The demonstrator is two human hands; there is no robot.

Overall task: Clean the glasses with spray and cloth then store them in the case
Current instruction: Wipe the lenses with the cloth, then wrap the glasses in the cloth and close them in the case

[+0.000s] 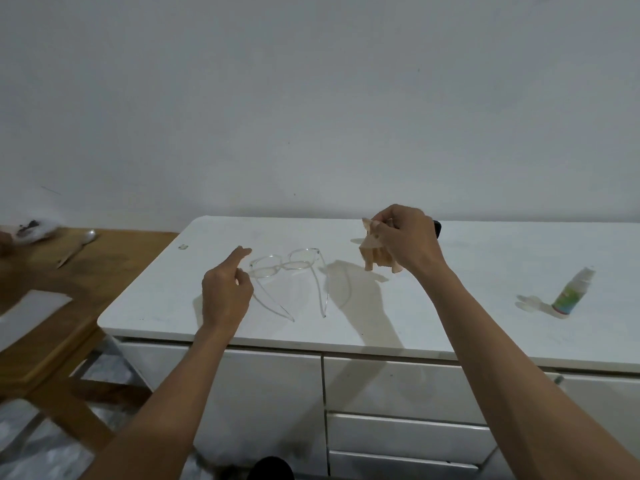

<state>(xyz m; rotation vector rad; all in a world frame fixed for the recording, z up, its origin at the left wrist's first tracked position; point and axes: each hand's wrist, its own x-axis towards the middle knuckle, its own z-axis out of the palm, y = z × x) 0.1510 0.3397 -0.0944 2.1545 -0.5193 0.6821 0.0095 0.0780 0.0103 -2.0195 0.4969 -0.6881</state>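
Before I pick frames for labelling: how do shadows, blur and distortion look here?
Head view: dim, flat light; soft shadows fall toward the camera from the right hand and its cloth; clear glasses barely stand out; spray bottle looks smeared; the counter edge bows from wide-angle distortion.

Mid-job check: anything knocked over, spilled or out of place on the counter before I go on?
Nothing spilled or damaged. The spray bottle stands upright at the counter's right end. The glasses lie open, temples spread, beside the left hand. The right hand holds the cloth; a dark object behind it is mostly hidden.
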